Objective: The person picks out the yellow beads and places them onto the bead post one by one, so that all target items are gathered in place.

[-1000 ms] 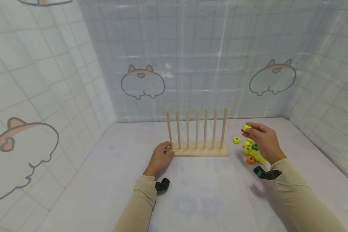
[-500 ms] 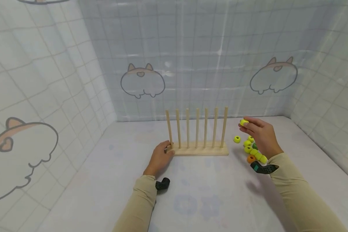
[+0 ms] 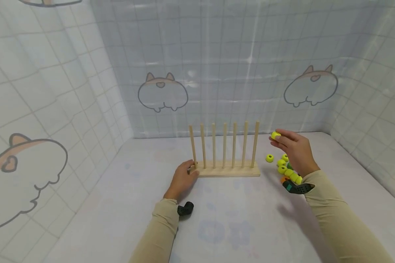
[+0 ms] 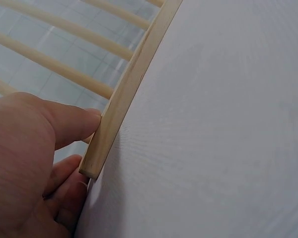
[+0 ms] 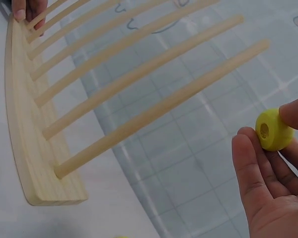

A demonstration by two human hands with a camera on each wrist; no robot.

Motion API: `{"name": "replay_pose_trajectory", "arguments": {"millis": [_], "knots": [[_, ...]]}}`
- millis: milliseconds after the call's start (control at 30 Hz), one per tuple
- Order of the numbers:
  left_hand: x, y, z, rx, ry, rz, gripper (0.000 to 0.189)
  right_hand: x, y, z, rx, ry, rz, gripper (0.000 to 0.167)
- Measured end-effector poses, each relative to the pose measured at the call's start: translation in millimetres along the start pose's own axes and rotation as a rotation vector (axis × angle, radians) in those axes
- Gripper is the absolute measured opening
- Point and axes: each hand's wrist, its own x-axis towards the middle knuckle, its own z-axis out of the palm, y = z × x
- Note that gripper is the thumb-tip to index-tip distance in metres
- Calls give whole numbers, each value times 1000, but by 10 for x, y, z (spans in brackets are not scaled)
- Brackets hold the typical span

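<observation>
A wooden peg stand (image 3: 228, 172) rests on the table, its several bare upright pegs in one row along the base. My left hand (image 3: 182, 179) grips the left end of that base; in the left wrist view the thumb (image 4: 79, 123) presses the front edge, with other fingers partly hidden behind. To the right of the stand, my right hand (image 3: 298, 152) holds a yellow bead (image 3: 275, 135) in the air, pinched between thumb and fingers. The bead's hole (image 5: 264, 131) shows in the right wrist view, facing the pegs. It is near the rightmost peg's top, apart from it.
Below the right hand lie several yellow beads (image 3: 282, 169), a green bead (image 3: 289, 166) partly hidden by them, and an orange bead (image 3: 284, 179) partly covered by the wrist camera. One yellow bead (image 3: 269, 158) sits apart, closer to the stand. A tile-patterned sheet (image 3: 217, 73) walls the table's back and sides.
My right hand has risen and shifted a little left with the yellow bead, closer to the rightmost peg. The left hand and the stand stay where they were.
</observation>
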Motion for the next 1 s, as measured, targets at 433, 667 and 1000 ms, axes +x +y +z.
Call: {"name": "replay_pose_trajectory", "arguments": {"millis": [433,667,1000], "knots": [[14,-17,21,36,1,10,40,70,-29,40,63,-17,-36,44],[26,-23,38,37,-9,22,43,116,-47,65,101,-24,-49,42],[17,-46,30,23,-6,13,43,234,-94,167,103,-33,-80,44]]}}
